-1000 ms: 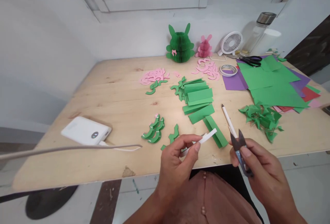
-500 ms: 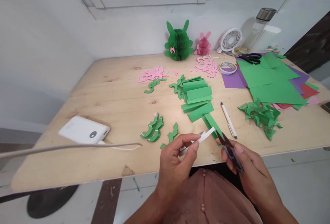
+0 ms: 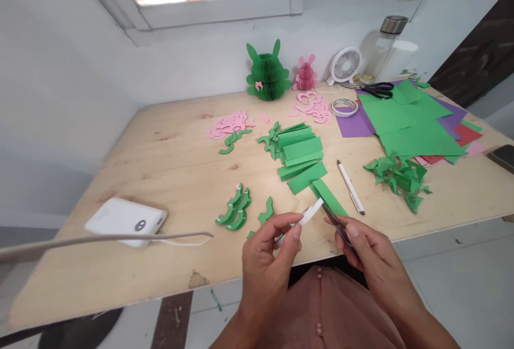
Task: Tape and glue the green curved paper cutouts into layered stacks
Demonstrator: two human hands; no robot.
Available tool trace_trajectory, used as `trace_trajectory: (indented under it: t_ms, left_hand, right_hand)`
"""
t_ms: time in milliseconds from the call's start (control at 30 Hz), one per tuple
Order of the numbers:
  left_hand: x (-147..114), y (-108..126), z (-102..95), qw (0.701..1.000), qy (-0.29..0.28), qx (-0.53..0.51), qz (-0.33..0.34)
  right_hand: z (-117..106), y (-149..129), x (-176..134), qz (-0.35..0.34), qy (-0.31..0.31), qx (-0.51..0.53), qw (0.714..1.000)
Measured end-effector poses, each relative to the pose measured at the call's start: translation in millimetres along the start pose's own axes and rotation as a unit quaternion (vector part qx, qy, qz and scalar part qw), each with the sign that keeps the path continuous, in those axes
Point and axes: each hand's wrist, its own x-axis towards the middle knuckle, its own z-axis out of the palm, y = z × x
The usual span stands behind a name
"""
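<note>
My left hand (image 3: 270,260) pinches a white strip of tape (image 3: 312,212) between thumb and fingers. The strip's free end points up and to the right, and a curved white part shows between the fingers. In my right hand (image 3: 371,244) is a small pair of dark scissors (image 3: 336,224), its blade tips close to the strip's free end; whether they touch is unclear. A folded green paper strip (image 3: 328,197) lies just behind the blades. Left of my left hand is a wavy green paper cutout (image 3: 266,211), partly hidden lower down by the hand.
Folded green strips (image 3: 303,148), a white pen (image 3: 350,187) and green scraps (image 3: 401,177) lie beyond my hands. Pink cutouts (image 3: 231,124) sit farther back. A power bank (image 3: 126,220) with a cable is at left. Green paper sheets (image 3: 417,135) and black-handled scissors (image 3: 377,90) are at right.
The view has shifted slightly. The scissors have turned more edge-on, and their tips have come nearer the white strip's end. My left hand still holds the strip.
</note>
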Motion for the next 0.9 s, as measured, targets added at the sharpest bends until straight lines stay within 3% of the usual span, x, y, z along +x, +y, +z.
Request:
trace_trajectory:
  t_ms: [167,367,900]
  left_hand:
    - [0.2,1.0,2.8,1.000,-0.004,0.007,-0.017]
    - [-3.9,4.0,8.7,0.999,0.036,-0.007,-0.026]
    - [-5.5,6.1,10.9,0.999,0.042,-0.001,-0.035]
  right_hand:
    - [0.8,-2.7,-0.2,-0.025,-0.003,-0.007,1.000]
    - [2.8,-3.4,1.4,-0.060,-0.008,-0.044,0.997]
    - [7.2,-11.7,1.6,-0.099,0.014,-0.074,0.992]
